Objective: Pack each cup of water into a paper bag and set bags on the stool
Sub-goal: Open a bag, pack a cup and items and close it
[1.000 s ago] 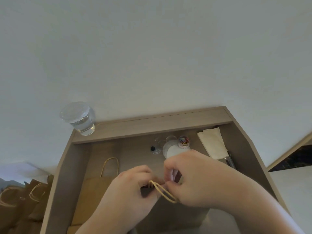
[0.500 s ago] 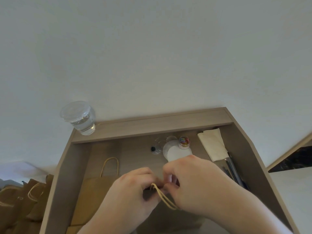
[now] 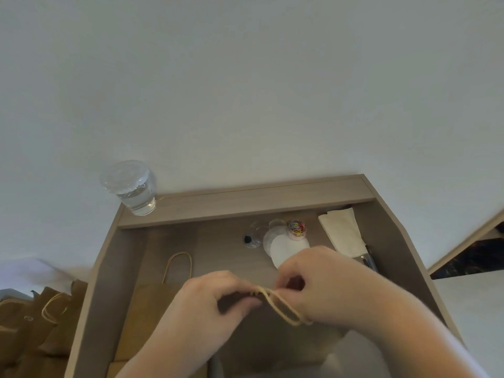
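**Handles pinched, cup off to back-left**

L hand (image 3: 218,296) and R hand (image 3: 321,285) meet low centre, each pinching the twine handles (image 3: 281,309) of a bag mostly hidden beneath. The loop runs left-right btwn them. Upright cup of water (image 3: 131,189) sits on back ledge (image 3: 259,203), well apart, up-left of both. L hand is nearer, I'd judge. Spare flat bag (image 3: 147,317) lies beside L wrist.

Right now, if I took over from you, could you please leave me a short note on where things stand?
Left hand and right hand both pinch the twine handles of a bag they mostly hide.
One lidded cup of water stands unpacked on the desk ledge; a flat paper bag lies in the recess.
Brown bags sit far left; what they sit on is hidden.
Left: pack that cup, set bags on stool.
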### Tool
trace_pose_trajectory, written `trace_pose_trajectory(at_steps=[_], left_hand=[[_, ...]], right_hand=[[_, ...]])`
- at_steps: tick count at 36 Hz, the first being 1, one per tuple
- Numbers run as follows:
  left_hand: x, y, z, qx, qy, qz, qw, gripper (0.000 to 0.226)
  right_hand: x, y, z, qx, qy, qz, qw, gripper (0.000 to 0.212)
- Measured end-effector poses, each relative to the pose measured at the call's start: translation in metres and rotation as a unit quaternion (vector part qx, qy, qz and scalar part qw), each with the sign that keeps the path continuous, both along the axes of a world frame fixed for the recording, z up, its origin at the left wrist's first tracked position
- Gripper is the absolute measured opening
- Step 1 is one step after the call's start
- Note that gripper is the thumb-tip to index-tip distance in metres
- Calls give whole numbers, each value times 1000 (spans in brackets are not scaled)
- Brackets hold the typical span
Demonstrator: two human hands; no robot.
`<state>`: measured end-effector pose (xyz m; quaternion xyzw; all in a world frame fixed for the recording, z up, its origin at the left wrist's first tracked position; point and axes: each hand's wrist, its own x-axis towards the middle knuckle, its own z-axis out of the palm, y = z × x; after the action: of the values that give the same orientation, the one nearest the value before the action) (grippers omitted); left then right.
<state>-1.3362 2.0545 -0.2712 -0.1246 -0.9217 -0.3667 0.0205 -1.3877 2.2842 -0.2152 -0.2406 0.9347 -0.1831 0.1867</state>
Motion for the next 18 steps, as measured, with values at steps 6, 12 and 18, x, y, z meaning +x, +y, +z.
trace_pose_trajectory(at_steps=[6, 12, 18], left_hand=[[1, -18, -21, 160, -107, 15, 981, 45], [9, -15, -42, 352, -198, 85, 911, 24], [9, 4, -47, 380, -174, 128, 899, 19]], right_hand=[[-11, 60, -2, -271, -80, -74, 956, 64], [2, 88, -45, -222, -178, -38, 958, 85], [9, 91, -60, -249, -131, -99, 955, 40]])
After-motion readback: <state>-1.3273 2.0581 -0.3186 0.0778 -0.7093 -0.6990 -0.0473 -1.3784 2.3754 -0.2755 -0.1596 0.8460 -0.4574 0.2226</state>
